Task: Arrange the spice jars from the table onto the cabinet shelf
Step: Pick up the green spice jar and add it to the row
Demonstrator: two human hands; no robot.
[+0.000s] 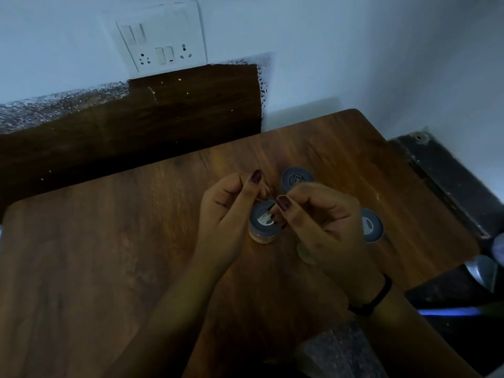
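Observation:
Several small spice jars with grey-blue lids stand on the brown wooden table (109,255). My left hand (226,214) curls around the left and far side of the middle jar (261,227), thumb raised. My right hand (324,225) comes in from the right, and its thumb and fingertips pinch that jar's lid edge. Another jar (296,178) stands just behind my hands. A third jar (371,225) stands to the right, partly hidden by my right hand. The pale base of one more jar (305,253) shows under my right palm. No cabinet shelf is in view.
A dark wooden panel (163,118) and a white switch and socket plate (161,42) are on the wall behind the table. A dark ledge (447,184) runs along the table's right side. A speckled stone edge (338,350) lies near the front.

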